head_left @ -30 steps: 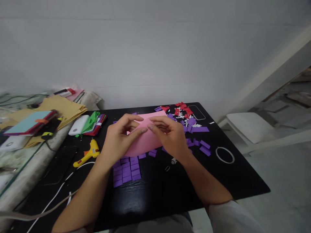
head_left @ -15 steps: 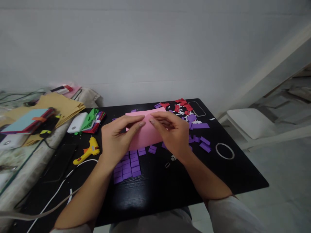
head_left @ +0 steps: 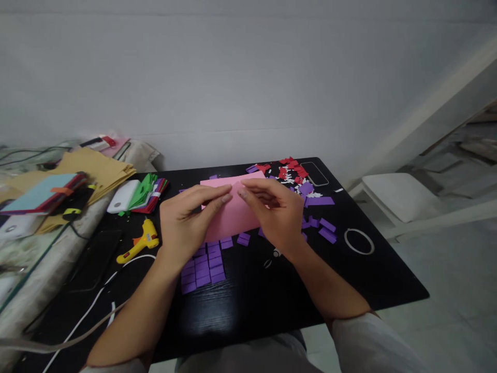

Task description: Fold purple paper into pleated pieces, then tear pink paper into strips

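A black counter [head_left: 349, 280] stands against a plain white wall [head_left: 248, 77], with pale floor to the right and a white seat [head_left: 399, 199] beside the counter's far right corner. To the left, a lower ledge carries brown envelopes [head_left: 101, 168] and a flat teal book [head_left: 42, 191]. On the counter's left part lie a white box [head_left: 123, 197], a stack of green sheets [head_left: 147, 192] just beside it, a yellow glue gun [head_left: 137, 243] nearer the person, and a white cable [head_left: 89, 316] running off toward the near left edge. Purple pieces [head_left: 202, 267] sit in close rows near the middle, and more lie loose to the right. Red scraps [head_left: 289, 168] are heaped at the far edge, and a white ring [head_left: 359, 242] lies flat well to the right. The pink paper [head_left: 236, 217] is at the middle of the counter, just beyond the purple rows, held between both hands and tilted up toward the person. The left hand [head_left: 186, 220] grips its left part, thumb above and fingers curled on the sheet. The right hand [head_left: 277, 212] grips its right part in the same way. The two forefingers nearly meet at the top middle of the paper, so the sheet shows mostly between and below the hands, with its far edge peeking out above the fingers.
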The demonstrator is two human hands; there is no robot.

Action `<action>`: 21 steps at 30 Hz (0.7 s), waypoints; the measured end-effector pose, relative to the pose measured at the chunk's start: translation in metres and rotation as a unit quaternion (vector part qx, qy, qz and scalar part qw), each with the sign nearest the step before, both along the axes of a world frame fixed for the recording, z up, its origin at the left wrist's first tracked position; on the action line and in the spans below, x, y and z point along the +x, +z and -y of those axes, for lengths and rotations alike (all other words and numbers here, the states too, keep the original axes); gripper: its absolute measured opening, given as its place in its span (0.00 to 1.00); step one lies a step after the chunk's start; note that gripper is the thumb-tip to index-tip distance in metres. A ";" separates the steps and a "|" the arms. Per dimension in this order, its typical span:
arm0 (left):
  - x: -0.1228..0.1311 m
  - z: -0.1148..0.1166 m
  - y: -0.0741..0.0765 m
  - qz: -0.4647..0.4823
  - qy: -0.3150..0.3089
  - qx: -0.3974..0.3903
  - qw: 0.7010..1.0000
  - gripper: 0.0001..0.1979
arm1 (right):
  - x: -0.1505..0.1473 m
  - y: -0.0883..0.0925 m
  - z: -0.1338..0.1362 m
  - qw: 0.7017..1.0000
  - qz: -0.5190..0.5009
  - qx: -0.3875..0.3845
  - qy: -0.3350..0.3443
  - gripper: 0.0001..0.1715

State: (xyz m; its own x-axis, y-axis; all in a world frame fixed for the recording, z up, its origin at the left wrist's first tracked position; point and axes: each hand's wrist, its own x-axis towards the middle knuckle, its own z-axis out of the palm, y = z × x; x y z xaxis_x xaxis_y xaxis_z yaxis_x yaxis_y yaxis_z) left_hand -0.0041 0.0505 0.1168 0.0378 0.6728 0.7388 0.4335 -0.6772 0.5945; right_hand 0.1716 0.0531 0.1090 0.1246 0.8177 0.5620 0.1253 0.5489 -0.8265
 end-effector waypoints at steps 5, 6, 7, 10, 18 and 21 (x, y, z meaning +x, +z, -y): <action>-0.001 -0.001 0.001 -0.002 -0.008 0.007 1.000 0.11 | -0.001 0.000 0.000 1.000 0.002 0.013 -0.005 0.06; -0.001 -0.001 0.001 -0.003 -0.009 0.006 1.000 0.11 | -0.001 0.000 0.000 1.000 0.002 0.014 -0.006 0.06; -0.001 -0.001 0.002 -0.004 -0.009 0.004 1.000 0.11 | -0.001 0.000 0.001 1.000 0.003 0.015 -0.007 0.06; -0.002 0.000 0.001 -0.002 -0.008 -0.008 1.000 0.09 | -0.001 0.001 0.001 1.000 0.007 0.015 -0.008 0.06; 0.000 0.003 0.006 0.003 -0.025 -0.101 0.995 0.08 | -0.001 -0.001 0.001 0.999 0.033 0.019 0.010 0.05; 0.000 0.002 0.008 -0.027 -0.034 -0.104 0.994 0.04 | -0.001 -0.001 0.000 0.999 0.040 0.008 0.030 0.05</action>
